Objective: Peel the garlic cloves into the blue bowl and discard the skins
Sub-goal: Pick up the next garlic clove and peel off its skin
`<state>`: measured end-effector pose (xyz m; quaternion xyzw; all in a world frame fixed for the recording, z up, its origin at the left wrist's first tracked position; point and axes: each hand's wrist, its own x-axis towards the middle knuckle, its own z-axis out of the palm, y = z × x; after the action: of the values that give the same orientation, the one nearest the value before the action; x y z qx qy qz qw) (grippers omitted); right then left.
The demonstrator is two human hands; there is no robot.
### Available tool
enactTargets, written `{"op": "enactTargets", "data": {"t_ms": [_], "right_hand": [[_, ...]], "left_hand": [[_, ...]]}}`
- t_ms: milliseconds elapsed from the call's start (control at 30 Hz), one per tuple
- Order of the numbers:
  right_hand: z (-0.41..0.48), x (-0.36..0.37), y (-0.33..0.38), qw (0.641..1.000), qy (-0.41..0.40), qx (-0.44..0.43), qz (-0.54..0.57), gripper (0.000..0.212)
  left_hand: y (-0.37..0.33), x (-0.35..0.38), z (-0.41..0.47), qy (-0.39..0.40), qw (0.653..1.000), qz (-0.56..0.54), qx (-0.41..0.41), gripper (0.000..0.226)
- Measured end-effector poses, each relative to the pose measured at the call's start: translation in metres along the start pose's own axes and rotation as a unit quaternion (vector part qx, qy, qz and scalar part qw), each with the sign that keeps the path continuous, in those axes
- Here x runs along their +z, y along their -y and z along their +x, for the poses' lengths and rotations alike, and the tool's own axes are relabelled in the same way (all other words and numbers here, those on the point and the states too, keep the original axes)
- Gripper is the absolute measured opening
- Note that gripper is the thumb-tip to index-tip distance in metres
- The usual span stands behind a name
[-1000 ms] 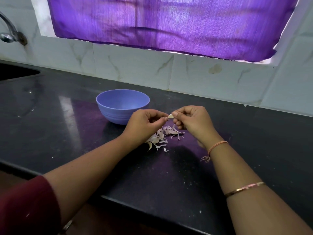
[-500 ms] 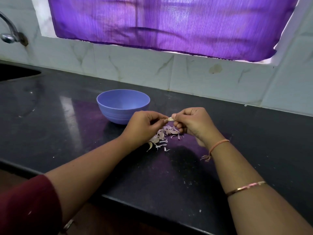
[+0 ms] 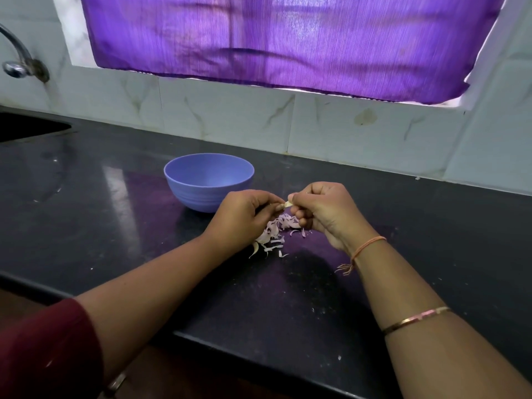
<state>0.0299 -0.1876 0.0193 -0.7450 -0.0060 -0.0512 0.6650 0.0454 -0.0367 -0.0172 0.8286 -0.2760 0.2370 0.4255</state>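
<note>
Working above the dark polished stone tabletop, you have the round blue plastic bowl just behind your left hand, the nearer one. Over the heap of papery pink garlic skins, it and your right hand pinch, fingers curled, the small pale garlic clove, lying crosswise between them.
</note>
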Motion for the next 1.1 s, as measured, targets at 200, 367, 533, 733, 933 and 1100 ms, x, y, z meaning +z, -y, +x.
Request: {"op": "enactTargets", "data": {"t_ms": [200,367,533,733,933,1100], "right_hand": [[0.0003,0.0014,0.0029,0.996,-0.016,0.053,0.075,0.025],[0.0018,-0.0012,0.0032,0.986,-0.005,0.122,0.114,0.016],[0.0009,-0.0037,0.0028,0.973,0.024,0.178,0.142,0.02],[-0.0014,-0.0007,0.0044,0.967,0.037,0.194,0.163,0.024],[-0.0018,-0.0005,0.0056,0.973,0.052,0.166,0.152,0.013],[-0.0011,-0.0031,0.0048,0.976,0.081,0.144,0.139,0.01]], "left_hand": [[-0.0026,0.0008,0.0016,-0.019,0.996,0.062,0.058,0.017],[-0.0031,0.001,0.0014,-0.004,0.99,0.085,0.112,0.017],[-0.0087,-0.0017,-0.0023,0.02,0.975,0.132,0.177,0.029],[-0.0099,-0.0005,-0.0018,-0.011,0.983,0.105,0.152,0.022],[-0.0082,0.001,0.0018,-0.048,0.999,-0.012,0.011,0.01],[-0.0072,0.0014,0.003,-0.043,0.998,-0.028,-0.021,0.01]]}}
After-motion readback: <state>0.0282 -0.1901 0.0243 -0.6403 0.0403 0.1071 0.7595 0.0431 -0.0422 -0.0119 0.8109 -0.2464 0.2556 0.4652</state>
